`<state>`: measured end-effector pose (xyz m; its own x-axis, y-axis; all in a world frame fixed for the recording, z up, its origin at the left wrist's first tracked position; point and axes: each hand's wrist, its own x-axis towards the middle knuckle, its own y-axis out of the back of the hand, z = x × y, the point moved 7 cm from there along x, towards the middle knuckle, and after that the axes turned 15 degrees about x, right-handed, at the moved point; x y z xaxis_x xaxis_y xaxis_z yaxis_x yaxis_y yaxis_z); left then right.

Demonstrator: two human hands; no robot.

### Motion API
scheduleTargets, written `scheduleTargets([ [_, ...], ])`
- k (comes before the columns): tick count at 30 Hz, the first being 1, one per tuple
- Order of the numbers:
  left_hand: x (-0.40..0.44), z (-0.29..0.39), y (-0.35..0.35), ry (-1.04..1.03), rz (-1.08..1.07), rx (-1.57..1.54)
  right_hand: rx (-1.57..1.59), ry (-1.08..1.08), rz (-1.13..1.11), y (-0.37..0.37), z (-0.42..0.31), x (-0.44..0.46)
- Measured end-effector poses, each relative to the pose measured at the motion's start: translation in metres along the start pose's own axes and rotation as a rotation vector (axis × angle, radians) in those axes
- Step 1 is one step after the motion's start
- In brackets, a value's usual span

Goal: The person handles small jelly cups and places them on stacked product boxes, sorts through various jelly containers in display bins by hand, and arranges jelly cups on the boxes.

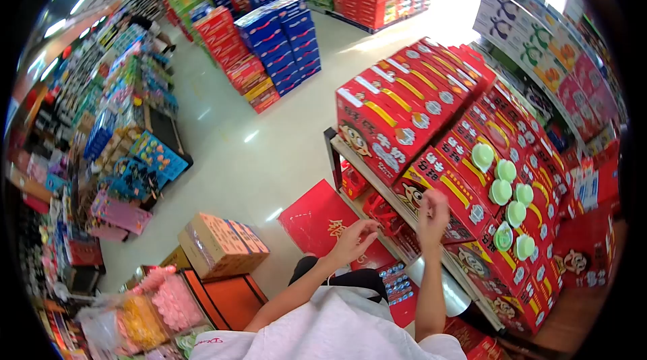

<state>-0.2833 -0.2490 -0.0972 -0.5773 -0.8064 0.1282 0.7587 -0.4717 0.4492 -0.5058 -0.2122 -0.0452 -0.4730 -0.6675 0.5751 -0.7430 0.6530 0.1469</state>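
Note:
My left hand (355, 241) is in front of my body, fingers loosely curved and apart, with nothing visible in it. My right hand (433, 217) is raised at the edge of a shelf stacked with red milk cartons (441, 181). Its fingers are bent and spread a little, and I see nothing between them. Several pale green round containers (500, 191) sit on top of the cartons, to the right of that hand and apart from it. A shiny silver cylinder (450, 287) shows behind my right forearm. Small blue-topped items (397, 283) lie low between my arms.
A red sheet with gold characters (330, 222) lies on the floor by the shelf (377, 188). A brown cardboard box (219, 245) and bags of pink and yellow goods (145, 306) are at lower left. Stacked blue cartons (283, 40) stand across the aisle.

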Motion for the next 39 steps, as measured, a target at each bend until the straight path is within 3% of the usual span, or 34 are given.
scheduleTargets([
  [1,0.011,0.010,-0.006,-0.032,-0.034,0.005,-0.078,0.013,0.042,0.022,0.002,0.016],
  [3,0.039,0.033,-0.016,-0.094,-0.100,0.037,0.114,-0.039,0.320,0.069,0.016,0.051],
  [5,0.070,0.055,-0.030,-0.176,-0.125,0.029,-0.107,-0.015,0.425,0.093,0.018,0.080],
  [11,0.152,0.100,-0.080,-0.449,-0.140,0.053,-0.581,0.020,0.319,0.096,0.065,0.116],
  [15,0.194,0.115,-0.105,-0.540,-0.162,0.091,-0.519,-0.023,0.160,0.093,0.087,0.132],
  [16,0.207,0.108,-0.117,-0.479,-0.261,0.133,-0.481,-0.046,0.148,0.095,0.088,0.136],
  [19,0.233,0.115,-0.132,-0.586,-0.133,0.217,-0.475,-0.082,0.136,0.095,0.089,0.137],
  [24,0.253,0.109,-0.147,-0.626,-0.214,0.229,-0.466,-0.105,0.143,0.092,0.079,0.140],
  [35,0.257,0.104,-0.134,-0.567,-0.252,-0.075,-0.560,-0.021,0.113,0.089,0.078,0.135],
  [39,0.258,0.101,-0.135,-0.526,-0.299,-0.083,-0.392,-0.120,0.191,0.089,0.071,0.134],
])
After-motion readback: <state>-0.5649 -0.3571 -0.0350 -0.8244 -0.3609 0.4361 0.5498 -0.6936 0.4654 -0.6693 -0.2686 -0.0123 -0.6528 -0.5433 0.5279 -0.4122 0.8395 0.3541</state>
